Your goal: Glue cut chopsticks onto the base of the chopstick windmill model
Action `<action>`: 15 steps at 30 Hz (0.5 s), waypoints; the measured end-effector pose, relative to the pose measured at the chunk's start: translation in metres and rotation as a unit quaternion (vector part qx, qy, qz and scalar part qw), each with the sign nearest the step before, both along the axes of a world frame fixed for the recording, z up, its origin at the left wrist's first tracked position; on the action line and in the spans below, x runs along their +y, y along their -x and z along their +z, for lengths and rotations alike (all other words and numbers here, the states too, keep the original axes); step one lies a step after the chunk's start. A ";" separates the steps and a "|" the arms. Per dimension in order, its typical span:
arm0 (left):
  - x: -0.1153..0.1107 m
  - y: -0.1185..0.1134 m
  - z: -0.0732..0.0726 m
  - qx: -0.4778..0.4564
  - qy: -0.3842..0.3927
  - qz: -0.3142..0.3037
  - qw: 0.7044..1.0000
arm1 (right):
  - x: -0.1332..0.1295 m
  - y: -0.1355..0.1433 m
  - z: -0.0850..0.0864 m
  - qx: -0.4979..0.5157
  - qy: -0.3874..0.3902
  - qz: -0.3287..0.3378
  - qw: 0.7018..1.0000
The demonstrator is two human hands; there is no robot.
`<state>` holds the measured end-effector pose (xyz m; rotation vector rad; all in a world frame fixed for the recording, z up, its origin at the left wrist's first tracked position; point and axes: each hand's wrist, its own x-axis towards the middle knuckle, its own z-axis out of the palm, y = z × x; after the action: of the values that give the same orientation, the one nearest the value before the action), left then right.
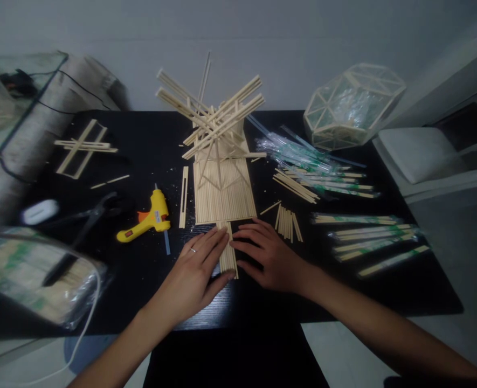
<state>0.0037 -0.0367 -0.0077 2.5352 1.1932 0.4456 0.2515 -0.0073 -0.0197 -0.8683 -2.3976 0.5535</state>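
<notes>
A narrow strip of chopsticks laid side by side (227, 258) runs from the front edge of a wider chopstick panel (224, 199) towards me. My left hand (200, 258) lies over the strip's left side, fingers stretched out on its far part and thumb by its near end. From the right, my right hand (264, 253) rests along the strip's other edge, fingers spread and slightly bent. Neither hand is wrapped round anything. Behind the panel rises a structure of crossed chopsticks (218, 121). A loose pair of joined sticks (184, 196) lies left of the panel.
A yellow glue gun (157, 215), pliers (88, 221) and a crossed stick frame (85, 148) are on the left. Short cut sticks (289, 223), wrapped chopsticks (371, 237) and plastic wrappers (303, 153) lie right. A faceted clear-panelled form (351, 108) stands at the back right.
</notes>
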 end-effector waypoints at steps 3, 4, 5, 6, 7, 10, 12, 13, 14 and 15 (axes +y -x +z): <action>0.003 0.002 0.001 0.003 0.005 -0.013 1.000 | 0.000 0.000 0.000 0.001 -0.002 -0.002 1.000; 0.003 0.003 0.002 0.002 0.010 -0.019 1.000 | 0.000 0.000 0.000 0.001 -0.002 -0.003 1.000; 0.004 0.004 0.002 0.001 0.016 -0.025 1.000 | 0.000 0.001 0.000 -0.001 -0.003 -0.003 1.000; 0.004 0.005 0.003 0.000 0.023 -0.030 0.999 | 0.000 0.001 -0.001 -0.002 -0.004 -0.003 1.000; 0.004 0.006 0.003 0.000 0.028 -0.034 0.999 | 0.000 0.001 -0.001 -0.003 -0.004 -0.004 1.000; 0.004 0.009 0.003 0.006 0.035 -0.031 0.999 | 0.001 0.002 0.000 0.010 -0.007 -0.009 1.000; 0.004 0.009 0.002 0.005 0.030 -0.026 0.999 | 0.004 0.001 0.001 0.035 -0.016 -0.017 0.999; 0.004 0.009 0.001 0.004 0.026 -0.023 0.999 | 0.005 0.000 0.002 0.047 -0.021 -0.027 0.998; 0.004 0.009 0.000 0.002 0.021 -0.022 1.000 | 0.008 -0.002 0.004 0.058 -0.025 -0.043 0.997; 0.004 0.008 0.000 0.000 0.016 -0.021 1.000 | 0.011 -0.004 0.005 0.064 -0.026 -0.064 0.996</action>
<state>-0.0044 -0.0329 -0.0080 2.5275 1.1359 0.4133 0.2558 0.0033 -0.0146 -0.9272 -2.2148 0.4789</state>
